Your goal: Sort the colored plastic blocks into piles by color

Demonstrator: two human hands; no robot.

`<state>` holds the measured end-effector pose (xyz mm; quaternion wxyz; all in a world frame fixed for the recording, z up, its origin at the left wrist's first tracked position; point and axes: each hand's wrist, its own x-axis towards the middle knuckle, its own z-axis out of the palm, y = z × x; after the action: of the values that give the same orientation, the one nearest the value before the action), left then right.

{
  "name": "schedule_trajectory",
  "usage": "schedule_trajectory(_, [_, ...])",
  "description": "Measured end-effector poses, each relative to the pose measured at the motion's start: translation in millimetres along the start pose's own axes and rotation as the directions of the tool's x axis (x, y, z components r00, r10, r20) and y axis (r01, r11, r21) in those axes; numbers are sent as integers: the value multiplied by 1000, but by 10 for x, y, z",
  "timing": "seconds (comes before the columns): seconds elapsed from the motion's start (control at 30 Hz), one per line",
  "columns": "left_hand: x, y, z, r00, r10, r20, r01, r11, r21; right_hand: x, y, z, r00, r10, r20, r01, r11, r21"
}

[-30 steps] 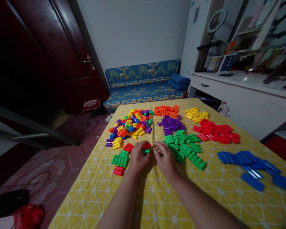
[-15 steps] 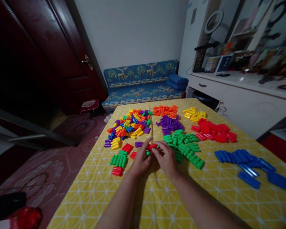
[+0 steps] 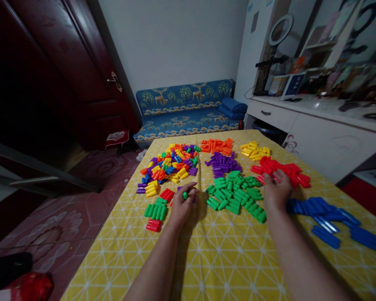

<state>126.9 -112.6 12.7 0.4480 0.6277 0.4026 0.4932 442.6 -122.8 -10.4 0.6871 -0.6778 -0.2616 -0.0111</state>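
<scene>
My left hand [image 3: 183, 205] is curled around a small green plastic block [image 3: 185, 195], whose rounded end shows between the fingers. Beneath and beside that hand, purple and red pieces are partly covered. My right hand [image 3: 278, 190] is at the near edge of the pile of red bullet-shaped blocks [image 3: 288, 169], its thumb and fingers apart and touching the pieces. A pile of green blocks [image 3: 235, 194] lies between my hands. Left of my left hand are a joined green row [image 3: 156, 211] and small red groups [image 3: 153, 225].
A mixed-colour pile [image 3: 172, 163] covers the far left of the yellow tablecloth [image 3: 207, 259]. Orange [image 3: 217, 145], purple [image 3: 222, 163] and yellow [image 3: 255, 150] piles lie farther back. Blue blocks [image 3: 322, 211] sit to the right, near my right forearm. A sofa [image 3: 181, 110] stands behind the table.
My hands have parted. The right one has moved from the middle to the red pile at the right, and the red block held between the hands is gone from there. My left hand has shifted slightly left.
</scene>
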Motion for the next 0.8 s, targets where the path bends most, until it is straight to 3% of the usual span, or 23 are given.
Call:
schedule_trajectory(0.1, [15, -19, -17, 999, -25, -25, 24, 999, -40, -40, 11, -8, 1000, 3, -22, -3, 1000, -9])
schedule_trajectory(0.23, [25, -2, -19, 996, -58, -61, 51, 993, -106, -198, -77, 47, 988, -49, 145, 64, 993, -102])
schedule_trajectory(0.4, [32, 30, -8, 974, -206, -92, 158, 915, -372, -300, -166, 89, 943, 15, 332, 16, 996, -92])
schedule_trajectory(0.5, [52, 68, -50, 948, -315, -47, 218, 749, -625, -315, -177, 96, 900, 25, 436, -3, 999, -51])
schedule_trajectory(0.6, [70, 117, -117, 917, -390, 86, 275, 460, -844, -327, -181, 104, 862, -39, 505, 111, 987, -113])
schedule_trajectory(0.7, [69, 144, -153, 915, -350, 202, 299, 247, -922, -358, -242, 108, 830, -139, 540, 275, 945, -179])
schedule_trajectory(0.8, [47, 150, -133, 921, -266, 285, 336, 172, -926, -446, -409, 103, 799, -297, 523, 430, 890, -151])
